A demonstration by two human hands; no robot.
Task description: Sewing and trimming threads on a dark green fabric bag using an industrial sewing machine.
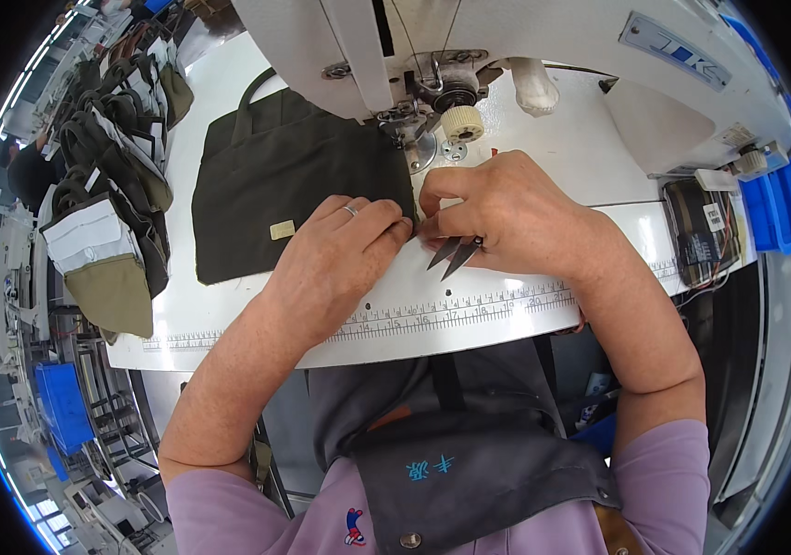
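- We have the dark olive bag (294, 185) lying flat on the white counter (229, 324), its right edge just beside the needle area of the sewing machine (432, 102).
- Our left hand (340, 245) pinches the bag's lower right corner, grip closed on the fabric.
- Our right hand (506, 213) holds small thread snips (456, 254) against the palm, blades pointing down-left, fingertips meeting the same corner.
- We judge stitching at this corner complete and trimming in progress; whether loose thread remains we cannot tell.
- Similar bags (109, 203) hang stacked at the counter's left edge.
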